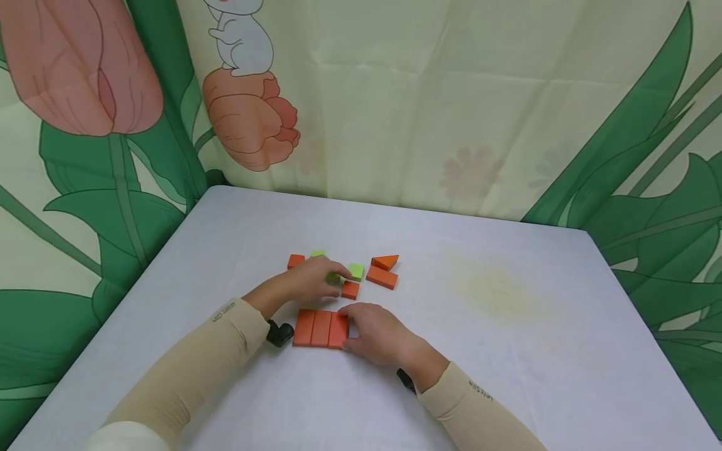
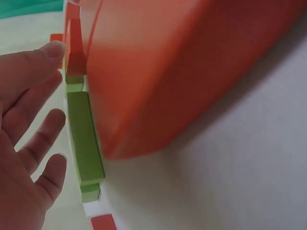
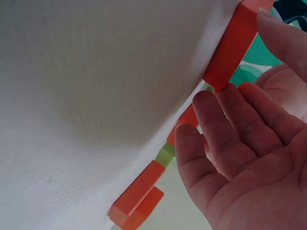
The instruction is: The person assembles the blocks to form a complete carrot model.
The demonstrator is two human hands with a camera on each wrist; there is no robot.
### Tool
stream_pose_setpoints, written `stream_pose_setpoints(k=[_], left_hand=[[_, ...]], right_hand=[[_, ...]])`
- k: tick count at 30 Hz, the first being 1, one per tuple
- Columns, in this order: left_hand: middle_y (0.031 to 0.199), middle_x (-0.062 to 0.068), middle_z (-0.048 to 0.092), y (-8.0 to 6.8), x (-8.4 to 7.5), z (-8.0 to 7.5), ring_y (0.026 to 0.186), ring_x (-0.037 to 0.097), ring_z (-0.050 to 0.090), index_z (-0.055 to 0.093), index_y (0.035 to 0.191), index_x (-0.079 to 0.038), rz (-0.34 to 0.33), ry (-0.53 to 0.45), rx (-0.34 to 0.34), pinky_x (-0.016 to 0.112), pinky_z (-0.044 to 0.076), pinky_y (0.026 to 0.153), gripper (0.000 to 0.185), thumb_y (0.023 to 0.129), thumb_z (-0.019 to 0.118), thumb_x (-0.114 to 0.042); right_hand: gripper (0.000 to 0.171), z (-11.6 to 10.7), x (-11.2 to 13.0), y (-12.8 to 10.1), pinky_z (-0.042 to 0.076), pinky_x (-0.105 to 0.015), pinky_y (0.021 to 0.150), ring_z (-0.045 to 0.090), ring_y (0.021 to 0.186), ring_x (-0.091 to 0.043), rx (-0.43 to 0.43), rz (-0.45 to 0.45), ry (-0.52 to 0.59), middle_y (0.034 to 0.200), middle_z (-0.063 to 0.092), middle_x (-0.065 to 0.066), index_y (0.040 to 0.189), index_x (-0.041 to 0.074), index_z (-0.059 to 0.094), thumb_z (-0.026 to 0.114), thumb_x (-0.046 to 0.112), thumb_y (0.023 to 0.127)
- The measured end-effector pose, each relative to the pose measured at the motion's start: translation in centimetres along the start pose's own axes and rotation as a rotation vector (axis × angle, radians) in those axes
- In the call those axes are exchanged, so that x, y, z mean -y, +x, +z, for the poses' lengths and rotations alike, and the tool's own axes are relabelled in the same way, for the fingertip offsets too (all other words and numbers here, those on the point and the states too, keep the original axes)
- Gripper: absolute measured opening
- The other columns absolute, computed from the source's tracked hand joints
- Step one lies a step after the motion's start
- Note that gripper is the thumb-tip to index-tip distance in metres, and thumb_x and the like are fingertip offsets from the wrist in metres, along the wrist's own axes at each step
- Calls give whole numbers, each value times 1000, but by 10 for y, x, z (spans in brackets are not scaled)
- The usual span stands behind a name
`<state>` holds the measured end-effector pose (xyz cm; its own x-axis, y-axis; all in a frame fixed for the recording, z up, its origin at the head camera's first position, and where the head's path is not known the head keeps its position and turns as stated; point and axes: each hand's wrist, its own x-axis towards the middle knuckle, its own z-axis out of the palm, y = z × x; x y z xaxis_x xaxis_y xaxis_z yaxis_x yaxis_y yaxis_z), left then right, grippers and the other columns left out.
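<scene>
My left hand (image 1: 316, 279) hovers over a group of small blocks, its fingers spread and loosely bent. Below these fingers shows a long green block (image 2: 86, 136), with a small green block (image 1: 356, 271) and a short orange block (image 1: 350, 290) near the fingertips. Closer to me lie three flat orange blocks (image 1: 321, 328) side by side in a row. My right hand (image 1: 378, 333) pinches the rightmost orange block (image 3: 232, 45) lengthwise, thumb at its near end and fingertips at its far end. Up close in the left wrist view, orange blocks fill much of the frame.
An orange triangular block (image 1: 385, 261) sits behind an orange rectangular block (image 1: 381, 277) to the right of the group. Another orange block (image 1: 296, 260) and a green one (image 1: 318, 253) show behind the left hand. A patterned curtain (image 1: 395, 94) hangs behind the white table (image 1: 507, 376).
</scene>
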<state>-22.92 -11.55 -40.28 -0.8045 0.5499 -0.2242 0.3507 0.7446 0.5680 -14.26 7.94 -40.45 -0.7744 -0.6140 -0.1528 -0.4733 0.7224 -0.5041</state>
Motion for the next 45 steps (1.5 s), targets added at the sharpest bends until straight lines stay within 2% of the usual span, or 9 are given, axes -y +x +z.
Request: stream_pose_setpoints(k=[4, 9, 14, 18, 22, 27, 37, 45], left_hand=[[124, -6, 65, 5, -1, 2, 119, 20, 54, 71, 126, -22, -9, 18, 4, 40, 46, 100, 36, 91, 76, -15], [114, -8, 66, 8, -3, 4, 108, 16, 55, 73, 119, -23, -43, 43, 0, 33, 50, 90, 31, 90, 77, -16], [102, -11, 67, 4, -6, 3, 102, 15, 56, 75, 111, -24, -65, 78, 8, 30, 50, 82, 24, 89, 78, -18], [109, -10, 68, 0, -8, 0, 107, 15, 55, 74, 116, -24, -72, 75, 13, 32, 50, 87, 28, 89, 77, -17], [118, -6, 67, 2, -11, -3, 109, 17, 56, 71, 126, -24, -30, 45, 54, 34, 50, 90, 37, 91, 75, -13], [115, -7, 67, 9, -11, -2, 108, 17, 56, 72, 122, -25, -17, 24, 117, 33, 50, 91, 34, 92, 71, -8], [109, -11, 64, 1, -7, 0, 108, 16, 48, 74, 114, -27, -63, 164, 49, 32, 47, 87, 23, 91, 75, -21], [105, -14, 67, -13, 9, -3, 102, 16, 47, 74, 110, -24, -72, 194, 10, 32, 44, 83, 21, 89, 75, -22]], right_hand=[[50, 1, 1, 1, 46, -39, 101, 57, 116, -22, 4, 2, -1, 123, 63, -4, 134, 3, 59, 76, 21, 90], [51, 1, 1, 1, 46, -39, 101, 57, 116, -22, 5, 6, -9, 123, 64, -3, 134, 4, 59, 77, 21, 89], [51, 0, 2, 1, 47, -38, 98, 57, 113, -21, 8, 13, -11, 121, 63, -3, 133, 4, 59, 77, 21, 89], [51, -1, 1, 0, 48, -38, 96, 57, 110, -20, 3, 15, -8, 119, 63, -3, 133, 4, 59, 77, 21, 89], [51, -1, 1, 0, 48, -38, 97, 57, 111, -20, -1, 16, 0, 119, 63, -3, 133, 4, 59, 77, 21, 89], [50, 0, 1, 0, 48, -38, 98, 57, 112, -20, 3, 13, 11, 120, 63, -3, 133, 4, 59, 77, 20, 89], [52, 0, 2, 0, 47, -39, 99, 57, 113, -20, 9, 25, -2, 121, 63, -3, 134, 4, 59, 77, 21, 89], [53, 0, 3, 0, 45, -41, 103, 56, 119, -23, 17, 50, 6, 128, 62, -6, 136, 4, 58, 77, 21, 89]])
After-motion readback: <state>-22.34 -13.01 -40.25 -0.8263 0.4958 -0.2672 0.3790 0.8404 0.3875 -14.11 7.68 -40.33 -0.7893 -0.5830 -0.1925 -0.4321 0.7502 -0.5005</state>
